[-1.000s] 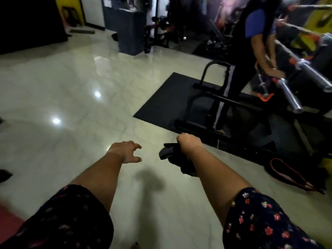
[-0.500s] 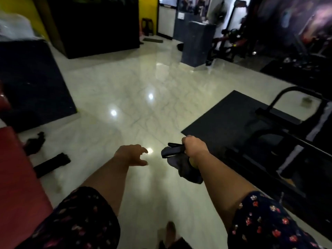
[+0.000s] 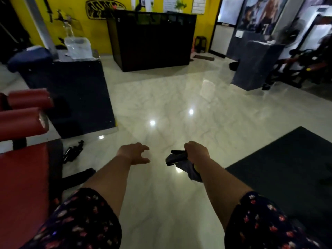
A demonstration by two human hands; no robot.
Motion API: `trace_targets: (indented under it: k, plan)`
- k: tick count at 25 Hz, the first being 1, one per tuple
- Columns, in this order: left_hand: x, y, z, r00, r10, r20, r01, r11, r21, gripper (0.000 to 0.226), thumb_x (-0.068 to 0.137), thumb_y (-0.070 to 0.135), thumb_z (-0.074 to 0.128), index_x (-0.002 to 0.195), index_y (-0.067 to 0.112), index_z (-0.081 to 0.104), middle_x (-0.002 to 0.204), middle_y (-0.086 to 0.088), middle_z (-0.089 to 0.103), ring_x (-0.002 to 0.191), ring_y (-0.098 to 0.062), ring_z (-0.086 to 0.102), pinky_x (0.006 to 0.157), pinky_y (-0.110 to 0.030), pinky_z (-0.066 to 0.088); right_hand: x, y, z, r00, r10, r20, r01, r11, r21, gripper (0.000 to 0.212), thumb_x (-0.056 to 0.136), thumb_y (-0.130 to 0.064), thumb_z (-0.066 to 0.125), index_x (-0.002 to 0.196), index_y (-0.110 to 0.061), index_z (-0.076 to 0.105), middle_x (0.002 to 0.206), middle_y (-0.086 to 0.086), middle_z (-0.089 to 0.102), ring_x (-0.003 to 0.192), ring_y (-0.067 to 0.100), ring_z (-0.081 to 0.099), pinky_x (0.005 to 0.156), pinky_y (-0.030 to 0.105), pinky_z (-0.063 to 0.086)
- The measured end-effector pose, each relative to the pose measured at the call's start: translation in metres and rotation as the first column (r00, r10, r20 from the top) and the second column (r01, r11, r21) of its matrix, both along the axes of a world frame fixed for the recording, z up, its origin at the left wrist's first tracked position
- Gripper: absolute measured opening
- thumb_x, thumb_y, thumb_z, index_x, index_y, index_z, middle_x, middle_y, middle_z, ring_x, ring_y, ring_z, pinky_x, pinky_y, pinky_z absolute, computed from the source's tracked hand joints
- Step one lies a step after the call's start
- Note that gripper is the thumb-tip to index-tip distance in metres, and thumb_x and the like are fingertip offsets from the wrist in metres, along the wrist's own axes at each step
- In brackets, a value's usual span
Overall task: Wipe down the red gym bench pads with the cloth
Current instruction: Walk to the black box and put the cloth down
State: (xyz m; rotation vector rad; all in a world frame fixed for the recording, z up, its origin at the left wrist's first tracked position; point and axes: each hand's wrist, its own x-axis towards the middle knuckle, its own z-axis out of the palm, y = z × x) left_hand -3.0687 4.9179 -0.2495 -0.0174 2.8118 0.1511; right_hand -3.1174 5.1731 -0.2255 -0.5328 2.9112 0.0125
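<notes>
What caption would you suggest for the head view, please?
Right hand grips the dark cloth above the floor; red bench pad at left.

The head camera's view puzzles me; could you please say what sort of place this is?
Most likely a gym: a red padded bench with red roller pads at left, and a black floor mat at right.

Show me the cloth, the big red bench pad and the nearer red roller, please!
cloth (image 3: 191, 170): head view, on the grey fold hanging down.
red bench pad (image 3: 23, 186): head view, on its flat top.
nearer red roller (image 3: 19, 123): head view, midway along its side.
</notes>
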Motion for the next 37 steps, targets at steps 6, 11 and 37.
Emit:
trace_targets:
  k: [6,11,37]
  plan:
    - [-0.073,-0.089,-0.015,0.985,0.17,0.018,-0.17,0.985,-0.005,0.069,0.085,0.066,0.057,0.146,0.042,0.036,0.143,0.011,0.047,0.127,-0.015,0.05,0.097,-0.036,0.044,-0.107,-0.113,-0.007,0.971,0.233,-0.058,-0.233,0.972,0.001,0.022,0.094,-0.018,0.051,0.114,-0.011,0.055,0.118,0.007,0.054,0.107,0.026,0.057,0.082,0.032,0.042]
    - [-0.148,-0.204,-0.021,0.974,0.223,0.03,-0.222,0.975,-0.03,0.069,0.087,0.064,0.054,0.148,0.038,0.035,0.145,0.007,0.045,0.129,-0.017,0.048,0.099,-0.038,0.044,-0.21,-0.244,-0.007,0.963,0.266,-0.036,-0.268,0.96,-0.079,0.027,0.099,-0.016,0.038,0.116,-0.006,0.057,0.118,0.012,0.058,0.108,0.03,0.057,0.077,0.032,0.037]
    - [-0.534,-0.611,0.106,0.681,0.644,-0.35,-0.552,0.765,0.333,0.059,0.086,0.055,0.063,0.14,0.035,0.05,0.135,0.004,0.053,0.121,-0.021,0.056,0.097,-0.039,0.047,-0.64,-0.711,0.128,0.774,0.377,-0.508,-0.581,0.743,-0.333,0.033,0.091,-0.023,0.055,0.121,-0.01,0.055,0.119,0.011,0.058,0.11,0.033,0.05,0.081,0.04,0.046]
